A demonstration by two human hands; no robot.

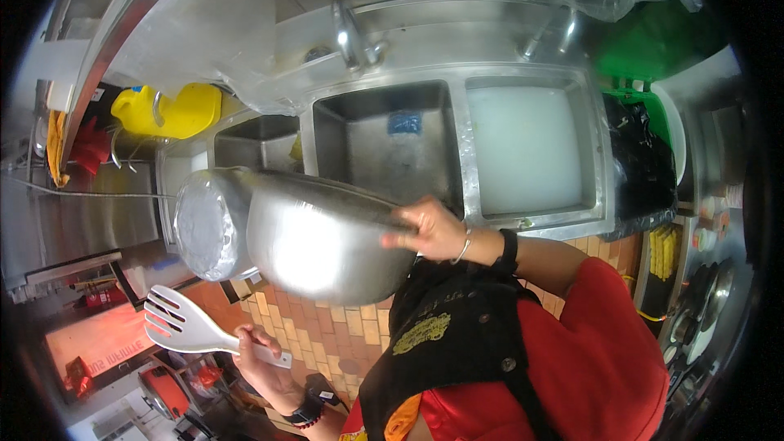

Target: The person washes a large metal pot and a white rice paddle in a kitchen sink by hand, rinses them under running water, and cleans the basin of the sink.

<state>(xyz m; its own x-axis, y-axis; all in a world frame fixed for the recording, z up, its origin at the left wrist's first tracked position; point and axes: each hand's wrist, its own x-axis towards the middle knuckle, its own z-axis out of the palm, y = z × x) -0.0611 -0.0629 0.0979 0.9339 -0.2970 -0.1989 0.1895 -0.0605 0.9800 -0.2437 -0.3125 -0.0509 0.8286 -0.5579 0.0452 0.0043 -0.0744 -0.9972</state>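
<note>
My right hand [435, 229] grips the rim area of a large, shiny metal pot [331, 239], held in front of the sinks; its inside is hidden. My left hand [263, 361], lower left and apart from the pot, holds a white slotted turner [187, 324] by its handle, slotted head up. A round, foil-like silvery object [208, 226] lies just left of the pot. Beyond the pot is a steel sink basin [392, 159] with a blue item [405, 123] on its bottom. The right basin [527, 147] holds cloudy whitish liquid.
Two faucets [349, 37] [551, 37] rise behind the basins. A yellow jug [174, 110] stands at the back left beneath hanging clear plastic. A green bin [664, 128] with a black bag is at the right. Tiled floor [331, 331] shows below the pot.
</note>
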